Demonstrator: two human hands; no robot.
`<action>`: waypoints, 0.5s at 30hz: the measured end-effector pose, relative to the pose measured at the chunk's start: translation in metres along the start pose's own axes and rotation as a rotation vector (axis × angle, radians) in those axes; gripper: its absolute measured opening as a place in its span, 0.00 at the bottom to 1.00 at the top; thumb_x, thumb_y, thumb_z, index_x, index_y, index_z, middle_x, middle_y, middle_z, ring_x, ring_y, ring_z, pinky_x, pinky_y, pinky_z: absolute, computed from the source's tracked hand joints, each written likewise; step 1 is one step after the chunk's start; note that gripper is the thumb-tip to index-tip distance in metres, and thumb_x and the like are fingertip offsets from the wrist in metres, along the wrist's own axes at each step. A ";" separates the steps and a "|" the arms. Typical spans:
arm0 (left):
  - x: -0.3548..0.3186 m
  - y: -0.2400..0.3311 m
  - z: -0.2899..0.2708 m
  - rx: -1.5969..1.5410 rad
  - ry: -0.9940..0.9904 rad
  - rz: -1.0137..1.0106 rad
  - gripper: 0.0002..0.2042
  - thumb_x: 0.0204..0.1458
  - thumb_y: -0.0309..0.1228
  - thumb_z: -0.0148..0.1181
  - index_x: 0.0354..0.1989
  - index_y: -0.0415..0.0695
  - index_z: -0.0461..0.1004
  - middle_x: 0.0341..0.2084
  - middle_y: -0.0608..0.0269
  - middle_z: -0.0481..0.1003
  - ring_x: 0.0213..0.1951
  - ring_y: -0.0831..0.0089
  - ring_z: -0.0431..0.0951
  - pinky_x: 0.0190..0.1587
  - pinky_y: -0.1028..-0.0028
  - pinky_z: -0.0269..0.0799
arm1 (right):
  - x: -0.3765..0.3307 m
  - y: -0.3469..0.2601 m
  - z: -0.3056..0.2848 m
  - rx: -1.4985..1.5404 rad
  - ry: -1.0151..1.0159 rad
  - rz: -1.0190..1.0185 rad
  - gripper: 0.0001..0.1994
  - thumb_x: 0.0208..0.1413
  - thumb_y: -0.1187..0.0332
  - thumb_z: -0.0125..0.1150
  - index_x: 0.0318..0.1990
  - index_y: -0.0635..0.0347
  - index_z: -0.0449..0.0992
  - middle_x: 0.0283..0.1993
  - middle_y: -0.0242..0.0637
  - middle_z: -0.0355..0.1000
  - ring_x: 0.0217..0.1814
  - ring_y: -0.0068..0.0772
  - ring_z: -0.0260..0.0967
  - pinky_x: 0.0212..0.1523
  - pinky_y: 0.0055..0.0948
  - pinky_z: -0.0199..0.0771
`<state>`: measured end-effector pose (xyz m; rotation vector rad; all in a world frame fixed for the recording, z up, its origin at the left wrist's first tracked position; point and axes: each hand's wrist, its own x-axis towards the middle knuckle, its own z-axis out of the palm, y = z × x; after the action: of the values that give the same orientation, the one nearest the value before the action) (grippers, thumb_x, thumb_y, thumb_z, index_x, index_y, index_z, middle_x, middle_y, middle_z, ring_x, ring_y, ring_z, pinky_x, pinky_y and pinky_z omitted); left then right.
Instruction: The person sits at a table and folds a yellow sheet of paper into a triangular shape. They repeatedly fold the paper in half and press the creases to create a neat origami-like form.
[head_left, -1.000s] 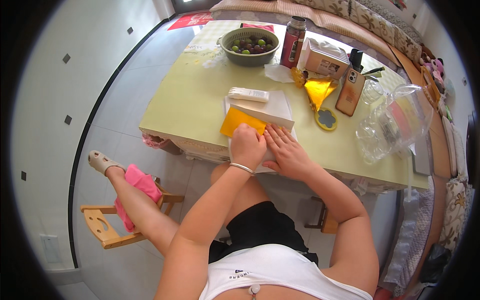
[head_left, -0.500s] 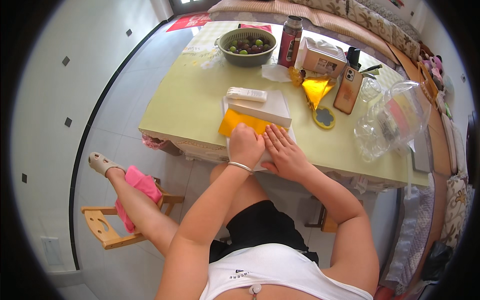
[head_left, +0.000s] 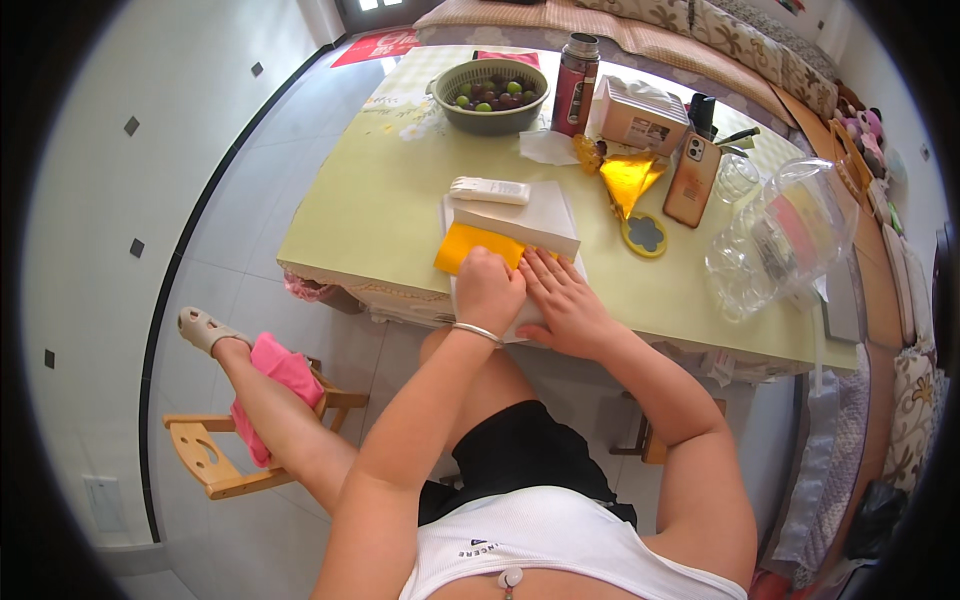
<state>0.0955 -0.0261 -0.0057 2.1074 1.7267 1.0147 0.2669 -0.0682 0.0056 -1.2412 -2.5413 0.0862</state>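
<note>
Both hands are at the near edge of the table, over a folded piece of orange-yellow paper (head_left: 460,245) lying on white sheets (head_left: 545,205). My left hand (head_left: 488,290), with a silver bangle at its wrist, is curled into a fist on the paper's near side; whatever its fingers may hold is hidden. Flat beside it, my right hand (head_left: 565,303) presses on the paper's right end with fingers stretched out. Just beyond the paper, a white oblong device (head_left: 490,191) rests on the sheets.
Farther back stand a basket of grapes (head_left: 437,97), a red flask (head_left: 574,90) and a tissue box (head_left: 640,115). Gold foil (head_left: 632,178), a round yellow-rimmed item (head_left: 644,236), a phone (head_left: 692,180) and a clear plastic container (head_left: 780,240) lie to the right.
</note>
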 end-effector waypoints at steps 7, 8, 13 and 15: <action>-0.002 -0.031 -0.051 0.035 -0.031 0.280 0.09 0.40 0.26 0.64 0.32 0.43 0.79 0.38 0.58 0.77 0.44 0.55 0.75 0.50 0.58 0.70 | 0.005 -0.001 -0.011 -0.005 -0.129 -0.038 0.44 0.50 0.44 0.70 0.74 0.38 0.58 0.78 0.59 0.46 0.81 0.59 0.41 0.78 0.55 0.39; -0.001 -0.040 -0.058 0.051 -0.013 0.381 0.10 0.39 0.25 0.63 0.33 0.44 0.79 0.39 0.59 0.77 0.46 0.56 0.75 0.53 0.57 0.69 | 0.005 0.001 -0.013 0.003 -0.152 -0.047 0.43 0.50 0.45 0.70 0.74 0.35 0.59 0.78 0.59 0.45 0.81 0.59 0.40 0.78 0.55 0.39; -0.002 -0.056 -0.083 0.129 -0.089 0.646 0.11 0.37 0.24 0.60 0.32 0.45 0.78 0.40 0.60 0.76 0.51 0.58 0.73 0.62 0.54 0.62 | 0.004 0.028 -0.027 0.165 -0.199 -0.171 0.36 0.52 0.50 0.70 0.70 0.35 0.67 0.79 0.56 0.46 0.82 0.56 0.40 0.78 0.57 0.36; -0.006 -0.057 -0.084 0.168 -0.084 0.724 0.09 0.38 0.24 0.60 0.32 0.45 0.78 0.39 0.60 0.76 0.51 0.59 0.73 0.63 0.54 0.62 | 0.006 0.045 -0.031 0.235 -0.215 -0.227 0.31 0.54 0.52 0.69 0.67 0.37 0.72 0.79 0.53 0.48 0.82 0.54 0.40 0.78 0.57 0.35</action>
<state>-0.0021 -0.0359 0.0206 2.9271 1.0320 0.9280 0.3072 -0.0383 0.0275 -0.8911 -2.7368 0.4754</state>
